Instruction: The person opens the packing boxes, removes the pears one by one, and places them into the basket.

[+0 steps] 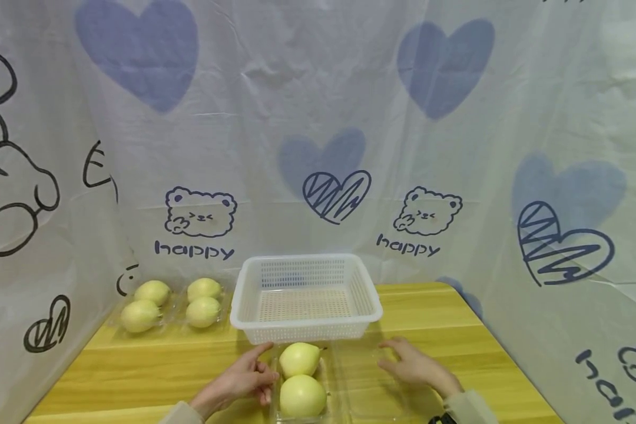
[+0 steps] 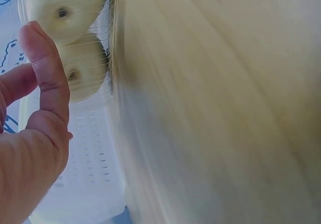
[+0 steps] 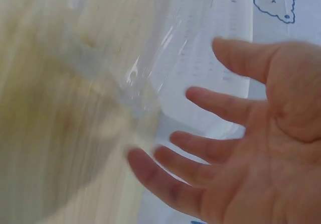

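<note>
A clear plastic clamshell box (image 1: 277, 414) stands at the front of the table, holding two yellow-green pears (image 1: 302, 396). Its transparent lid (image 1: 365, 383) lies folded out to the right. Beside the box's left wall is my left hand (image 1: 242, 378), index finger extended and the other fingers loosely bent; whether it touches the plastic I cannot tell. My right hand (image 1: 417, 370) hovers by the lid's right side. In the right wrist view, the right hand's fingers (image 3: 220, 111) are spread, apart from the clear plastic (image 3: 145, 78), with nothing held.
Behind the box stands a white perforated basket (image 1: 306, 324). Two more clear boxes with pears (image 1: 140, 316) (image 1: 202, 312) sit at the back left. A printed curtain (image 1: 265, 147) hangs behind and along both sides of the wooden table (image 1: 138, 377).
</note>
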Action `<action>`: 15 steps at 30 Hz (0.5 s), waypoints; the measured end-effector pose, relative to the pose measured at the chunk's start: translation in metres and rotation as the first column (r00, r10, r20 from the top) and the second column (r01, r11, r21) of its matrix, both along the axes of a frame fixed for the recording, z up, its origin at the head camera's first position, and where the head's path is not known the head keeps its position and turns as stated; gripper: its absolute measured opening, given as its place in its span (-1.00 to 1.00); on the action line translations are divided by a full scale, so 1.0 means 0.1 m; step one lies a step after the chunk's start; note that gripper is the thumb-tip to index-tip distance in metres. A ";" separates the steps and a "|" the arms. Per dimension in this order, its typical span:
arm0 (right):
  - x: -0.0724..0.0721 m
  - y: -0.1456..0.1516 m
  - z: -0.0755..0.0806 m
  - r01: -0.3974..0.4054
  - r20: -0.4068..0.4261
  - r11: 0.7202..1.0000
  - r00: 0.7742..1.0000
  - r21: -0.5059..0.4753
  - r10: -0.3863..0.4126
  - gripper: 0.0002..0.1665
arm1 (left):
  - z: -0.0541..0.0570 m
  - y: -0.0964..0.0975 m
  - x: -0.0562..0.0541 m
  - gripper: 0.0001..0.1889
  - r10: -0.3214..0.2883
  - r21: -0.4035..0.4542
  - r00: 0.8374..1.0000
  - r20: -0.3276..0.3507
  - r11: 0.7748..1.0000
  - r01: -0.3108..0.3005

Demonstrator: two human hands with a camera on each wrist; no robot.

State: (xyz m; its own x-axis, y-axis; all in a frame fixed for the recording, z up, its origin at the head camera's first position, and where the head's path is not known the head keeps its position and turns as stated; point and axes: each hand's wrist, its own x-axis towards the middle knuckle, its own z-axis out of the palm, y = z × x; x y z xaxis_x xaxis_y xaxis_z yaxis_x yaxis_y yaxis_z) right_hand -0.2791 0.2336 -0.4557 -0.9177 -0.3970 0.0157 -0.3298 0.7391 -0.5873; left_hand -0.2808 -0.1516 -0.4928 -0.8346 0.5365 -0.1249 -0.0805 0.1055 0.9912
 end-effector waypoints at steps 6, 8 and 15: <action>-0.04 -0.20 0.09 0.130 -0.153 0.991 0.979 -0.036 -0.134 -0.59 | -0.01 0.01 -0.01 -0.08 0.017 0.001 1.000 -0.015 1.000 -0.017; -0.07 -0.27 0.13 0.163 -0.197 0.985 0.966 -0.050 -0.170 -0.67 | -0.01 0.01 -0.01 -0.07 0.026 0.002 0.999 -0.024 1.000 -0.026; -0.20 -0.41 0.18 0.218 -0.402 0.974 0.887 -0.068 -0.226 -0.78 | -0.02 0.07 -0.04 -0.08 0.050 0.005 0.998 -0.049 0.999 -0.049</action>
